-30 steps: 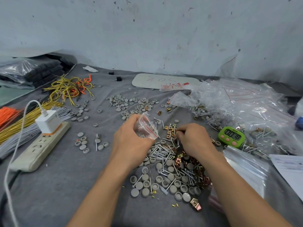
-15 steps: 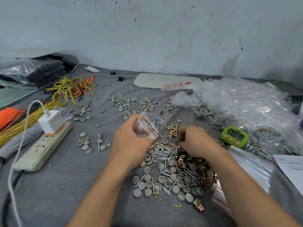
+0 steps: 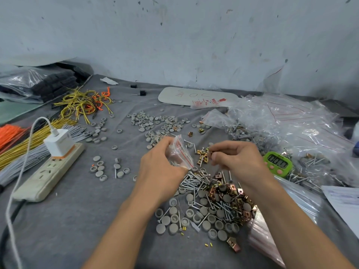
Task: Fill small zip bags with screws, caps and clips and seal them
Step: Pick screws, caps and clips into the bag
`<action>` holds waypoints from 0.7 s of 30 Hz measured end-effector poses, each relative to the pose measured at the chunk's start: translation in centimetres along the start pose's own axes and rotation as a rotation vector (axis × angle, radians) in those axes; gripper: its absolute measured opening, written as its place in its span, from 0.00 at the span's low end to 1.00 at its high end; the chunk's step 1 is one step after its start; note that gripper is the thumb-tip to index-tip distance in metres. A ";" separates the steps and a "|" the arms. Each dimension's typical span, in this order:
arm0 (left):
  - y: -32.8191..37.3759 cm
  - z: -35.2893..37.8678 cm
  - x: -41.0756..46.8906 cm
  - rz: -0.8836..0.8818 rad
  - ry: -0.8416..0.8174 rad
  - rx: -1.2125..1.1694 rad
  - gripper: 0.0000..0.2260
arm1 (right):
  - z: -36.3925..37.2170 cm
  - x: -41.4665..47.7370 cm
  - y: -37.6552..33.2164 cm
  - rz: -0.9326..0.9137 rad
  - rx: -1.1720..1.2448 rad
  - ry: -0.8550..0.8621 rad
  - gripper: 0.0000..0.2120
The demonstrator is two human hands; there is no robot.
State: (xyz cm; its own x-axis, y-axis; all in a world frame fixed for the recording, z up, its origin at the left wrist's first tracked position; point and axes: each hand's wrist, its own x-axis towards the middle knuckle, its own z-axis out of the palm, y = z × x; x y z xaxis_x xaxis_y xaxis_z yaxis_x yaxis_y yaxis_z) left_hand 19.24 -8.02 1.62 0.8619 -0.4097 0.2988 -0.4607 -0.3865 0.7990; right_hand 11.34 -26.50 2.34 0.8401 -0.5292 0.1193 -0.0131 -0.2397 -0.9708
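Note:
My left hand (image 3: 159,167) grips a small clear zip bag (image 3: 181,152) with a red seal line, held above the grey cloth. Just right of it, my right hand (image 3: 237,160) pinches small parts at its fingertips, near a few brass clips (image 3: 202,157). Below both hands lies a mixed pile: silver screws (image 3: 196,180), grey round caps (image 3: 204,210) and copper clips (image 3: 236,195). A stack of unused zip bags (image 3: 262,235) sits under my right forearm.
More grey caps (image 3: 155,123) are scattered farther back. A heap of filled bags (image 3: 291,129) lies at the right, a green timer (image 3: 277,164) beside it. A power strip (image 3: 48,171) with a charger and wire bundles (image 3: 23,142) are at the left. Paper (image 3: 345,202) lies far right.
My right hand has lifted from the pile and now pinches parts next to the bag's mouth. The left hand keeps holding the bag in about the same place.

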 end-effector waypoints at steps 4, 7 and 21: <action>0.2 0.7 -0.1 0.012 -0.016 0.061 0.19 | 0.3 -1.2 -1.7 -0.129 0.103 -0.017 0.16; 0.1 0.9 -0.1 0.018 -0.028 0.066 0.19 | 0.9 -1.8 -2.3 -0.183 0.079 0.006 0.17; 0.1 0.3 -0.2 0.079 -0.087 -0.006 0.20 | 4.0 -1.8 -3.4 -0.266 -0.128 0.021 0.14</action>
State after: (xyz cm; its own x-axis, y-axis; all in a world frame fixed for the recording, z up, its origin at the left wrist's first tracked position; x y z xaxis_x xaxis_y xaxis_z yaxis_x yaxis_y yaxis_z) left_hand 18.92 -8.26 1.48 0.8011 -0.5091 0.3147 -0.5251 -0.3456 0.7777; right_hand 12.04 -21.47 4.54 0.8119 -0.4501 0.3717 0.1367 -0.4724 -0.8707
